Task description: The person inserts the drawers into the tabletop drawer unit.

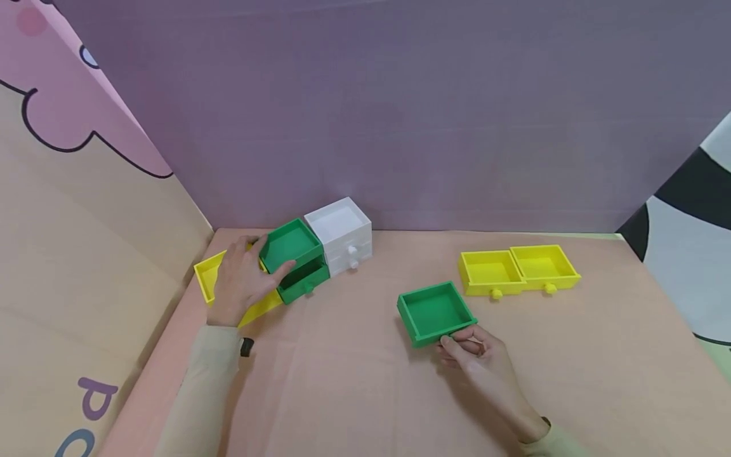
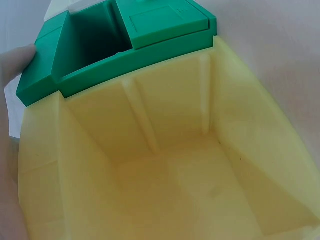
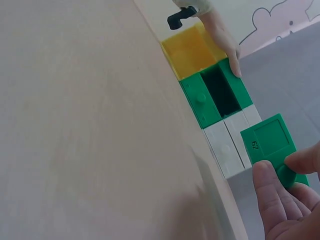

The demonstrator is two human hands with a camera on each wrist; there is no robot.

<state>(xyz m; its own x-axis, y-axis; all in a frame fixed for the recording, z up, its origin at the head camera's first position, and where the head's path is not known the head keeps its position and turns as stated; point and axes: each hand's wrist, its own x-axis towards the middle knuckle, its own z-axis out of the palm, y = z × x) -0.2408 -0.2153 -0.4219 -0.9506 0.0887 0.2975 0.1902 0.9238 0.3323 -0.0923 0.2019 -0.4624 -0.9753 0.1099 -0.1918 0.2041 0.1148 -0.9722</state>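
Note:
My right hand (image 1: 485, 362) pinches the knob of a small green drawer (image 1: 436, 311), lifted above the table. In the right wrist view its front shows small raised marks. My left hand (image 1: 240, 279) rests on the green cabinet (image 1: 291, 244), its thumb and fingers spread apart and touching it. The cabinet's upper slot gapes dark, and a drawer with a knob sits in its lower slot. Adjoining it on the left is a yellow casing (image 2: 165, 195) without drawers, partly hidden by that hand. A white cabinet (image 1: 342, 235) with knobbed drawers stands against the green one's right side.
Two yellow drawers (image 1: 491, 273) lie side by side on the right of the pink-covered table (image 1: 342, 381). Behind rises a purplish cloth wall (image 1: 428, 114), close to the cabinets. A printed side panel (image 1: 103, 254) borders the table on the left.

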